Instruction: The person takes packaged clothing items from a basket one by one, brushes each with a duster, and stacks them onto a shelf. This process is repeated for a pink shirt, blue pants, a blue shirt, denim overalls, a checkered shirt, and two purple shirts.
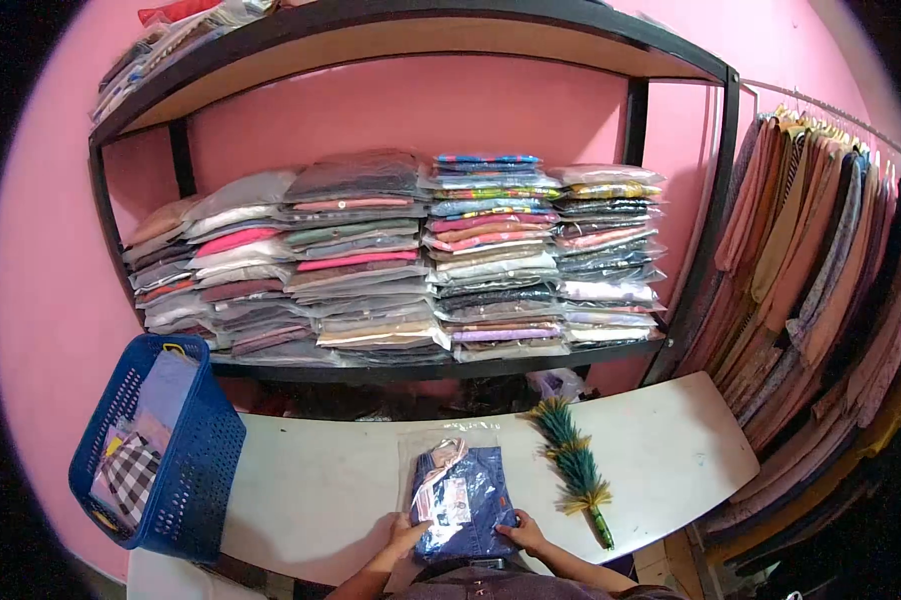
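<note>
A folded blue garment (483, 480) lies in a clear plastic bag on the white table (301, 480), close to its front edge. A pale strap and a printed label show on top of it. On its left edge my left hand (403, 535) grips the bag, thumb on top. My right hand (524, 533) holds the opposite lower edge the same way. The far end of the bag extends past the garment.
At the left stands a blue basket (186, 470) with folded cloth. A green and yellow feathery duster (575, 465) lies right of the bag. Behind, a black-framed shelf (451, 372) holds stacks of bagged clothes (361, 260). Garments hang on a rack (811, 250) at the right.
</note>
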The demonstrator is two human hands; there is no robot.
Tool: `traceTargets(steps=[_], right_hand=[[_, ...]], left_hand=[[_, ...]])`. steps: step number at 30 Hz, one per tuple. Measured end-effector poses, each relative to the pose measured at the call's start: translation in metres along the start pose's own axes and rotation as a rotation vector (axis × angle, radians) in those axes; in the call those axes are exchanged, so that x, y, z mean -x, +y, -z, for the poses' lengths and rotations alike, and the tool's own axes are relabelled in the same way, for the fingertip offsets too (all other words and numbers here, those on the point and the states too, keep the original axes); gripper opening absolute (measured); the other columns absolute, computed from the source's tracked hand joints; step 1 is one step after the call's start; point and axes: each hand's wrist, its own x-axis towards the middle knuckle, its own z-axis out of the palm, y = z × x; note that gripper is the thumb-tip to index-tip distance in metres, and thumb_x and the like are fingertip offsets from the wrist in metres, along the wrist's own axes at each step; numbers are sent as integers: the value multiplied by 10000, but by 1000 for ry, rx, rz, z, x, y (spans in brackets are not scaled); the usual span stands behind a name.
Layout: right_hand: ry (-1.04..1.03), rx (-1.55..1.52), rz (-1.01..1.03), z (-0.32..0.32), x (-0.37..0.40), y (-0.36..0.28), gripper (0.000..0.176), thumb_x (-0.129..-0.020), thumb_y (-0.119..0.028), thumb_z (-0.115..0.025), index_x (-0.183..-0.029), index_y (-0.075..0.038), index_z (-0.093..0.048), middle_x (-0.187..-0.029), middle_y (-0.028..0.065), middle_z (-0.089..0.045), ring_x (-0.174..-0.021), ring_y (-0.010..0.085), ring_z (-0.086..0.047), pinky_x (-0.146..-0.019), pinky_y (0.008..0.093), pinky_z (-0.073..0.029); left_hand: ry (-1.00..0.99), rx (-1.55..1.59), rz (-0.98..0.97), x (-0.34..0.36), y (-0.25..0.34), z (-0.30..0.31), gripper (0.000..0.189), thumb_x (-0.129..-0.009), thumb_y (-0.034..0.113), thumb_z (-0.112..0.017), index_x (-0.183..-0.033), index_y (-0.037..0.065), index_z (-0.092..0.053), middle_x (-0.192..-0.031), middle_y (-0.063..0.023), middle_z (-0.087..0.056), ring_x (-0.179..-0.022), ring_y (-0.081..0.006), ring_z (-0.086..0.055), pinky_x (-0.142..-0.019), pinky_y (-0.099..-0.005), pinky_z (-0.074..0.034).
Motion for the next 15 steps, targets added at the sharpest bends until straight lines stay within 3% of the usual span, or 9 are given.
traceTargets(steps=[3, 5, 8, 14, 15], right_hand=[[-39, -191, 119, -6, 8, -14, 466, -688, -97, -669, -1083, 1, -442, -871, 66, -588, -753, 146, -568, -665, 255, -460], [-39, -152, 336, -6, 10, -19, 454, -724, 19, -582, -1149, -13, -425, -948, 49, -560, -808, 123, -542, -738, 250, -438], [-62, -123, 451, -1, 14, -24, 500, -727, 28, -559, -1196, -22, -393, -992, 36, -539, -890, 116, -511, -807, 244, -397], [-4, -89, 549, 3, 43, -57, 486, -744, 12, -548, -1200, -2, -381, -1008, 41, -524, -916, 114, -491, -823, 238, -382], [1, -89, 547, 4, 47, -62, 486, -744, 12, -548, -1200, -2, -381, -1008, 41, -524, -916, 114, -491, -823, 238, -382]], left_hand=[[-21, -37, -30, -10, -6, -10, 566, -613, 210, -731, -1066, -13, -476, -972, -135, -570, -867, -216, -551, -735, -315, -446], [15, -58, -130, -3, 5, -15, 562, -617, 193, -724, -1075, -12, -471, -980, -142, -567, -875, -217, -552, -744, -318, -444], [64, -119, -304, -1, 18, -23, 559, -625, 143, -697, -1104, -7, -453, -981, -152, -570, -896, -224, -553, -781, -321, -430], [142, -120, -512, 37, 88, -31, 536, -657, 123, -652, -1133, 0, -437, -990, -159, -575, -918, -240, -556, -801, -330, -422], [133, -172, -449, 42, 103, -30, 517, -669, 139, -647, -1125, 2, -446, -980, -166, -578, -907, -251, -564, -792, -336, -425]])
